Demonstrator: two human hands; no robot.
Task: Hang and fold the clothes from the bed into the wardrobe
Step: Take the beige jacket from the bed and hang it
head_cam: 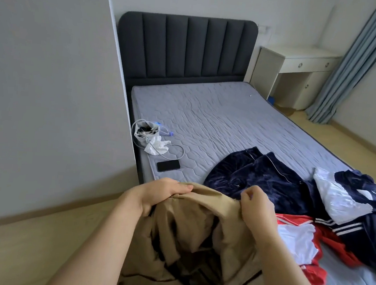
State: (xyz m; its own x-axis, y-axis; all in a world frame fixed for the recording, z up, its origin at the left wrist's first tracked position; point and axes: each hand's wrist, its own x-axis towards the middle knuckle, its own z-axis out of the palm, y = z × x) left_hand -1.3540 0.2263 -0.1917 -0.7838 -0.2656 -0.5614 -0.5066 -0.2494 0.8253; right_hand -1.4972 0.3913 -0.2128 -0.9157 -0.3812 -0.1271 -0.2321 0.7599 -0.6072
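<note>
holding the coat [188,233], left hand [162,192] and right hand [256,207] clamp fingers on its edge; bunched weight below could pull it free.

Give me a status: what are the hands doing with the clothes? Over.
Left hand and right hand both grip the tan garment. Navy clothes and red-and-white jacket wait on the mattress. Phone lies apart, nothing blocking.

bare mattress [219,113] open ahead; phone [168,165] left, clothes pile [314,198] crowding right
</note>
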